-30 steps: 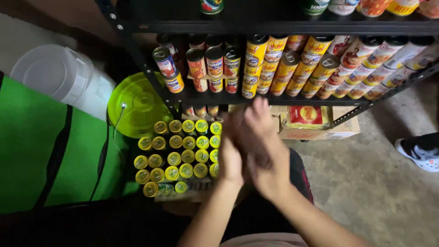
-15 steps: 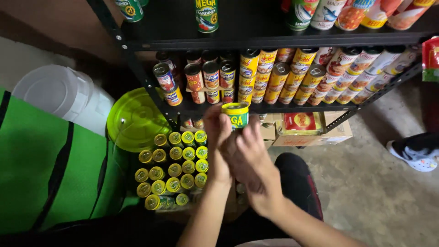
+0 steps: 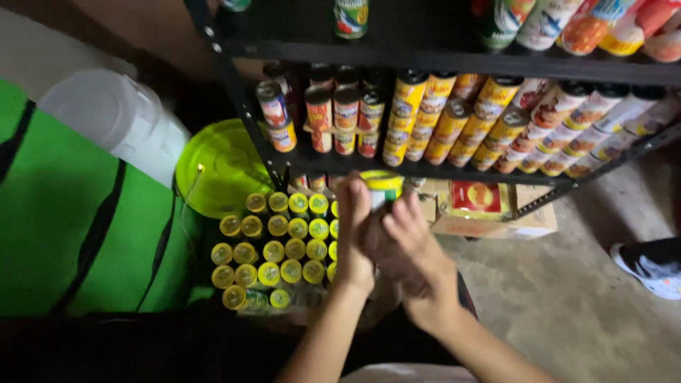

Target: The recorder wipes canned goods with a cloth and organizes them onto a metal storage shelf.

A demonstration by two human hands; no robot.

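Your left hand [image 3: 352, 237] and right hand [image 3: 411, 259] clasp a yellow-lidded can [image 3: 381, 190] below the black shelf [image 3: 425, 170], beside the tray of yellow-topped cans [image 3: 277, 245]

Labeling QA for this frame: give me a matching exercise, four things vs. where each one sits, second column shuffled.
Things:
1. can
2. green lid
3. red box
4. white bucket

Places:
A. far left, against the green bag
B. held between both hands
C. low on the floor under the shelf, right of the hands
D. left of the shelf post, above the tray of yellow-topped cans

Pairs: 1-B, 2-D, 3-C, 4-A. The left hand and right hand close on the can together.
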